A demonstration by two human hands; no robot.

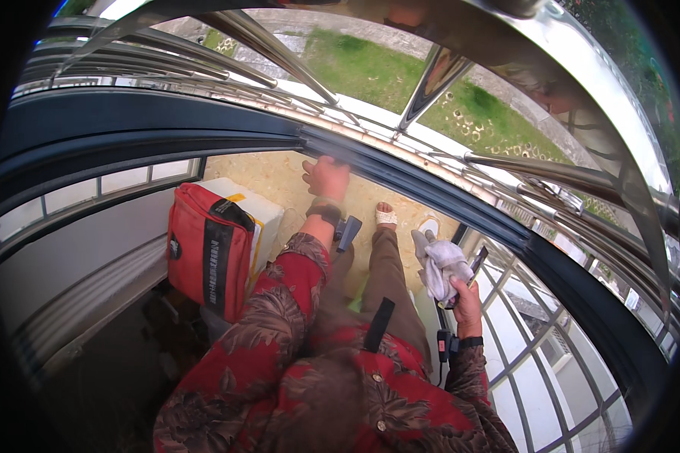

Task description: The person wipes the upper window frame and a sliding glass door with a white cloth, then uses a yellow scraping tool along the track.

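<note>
My left hand (327, 178) is stretched forward over the beige sill or floor surface, beside the dark metal window frame (374, 164); its fingers are partly spread and hold nothing visible. At the right, my right hand (467, 297) grips a crumpled grey-white cloth (446, 266), which hangs over its fingers. A dark, thin object (478, 261) sticks up next to the cloth; whether it is held too I cannot tell. Both wrists wear dark straps with small devices.
A red fabric bag (195, 249) leans on a white box (255, 198) at the left. Beyond the frame run steel railing bars (260, 48), with grass below. Window panes with a grid (535, 334) stand at the right. My sandalled foot (386, 215) is on the beige surface.
</note>
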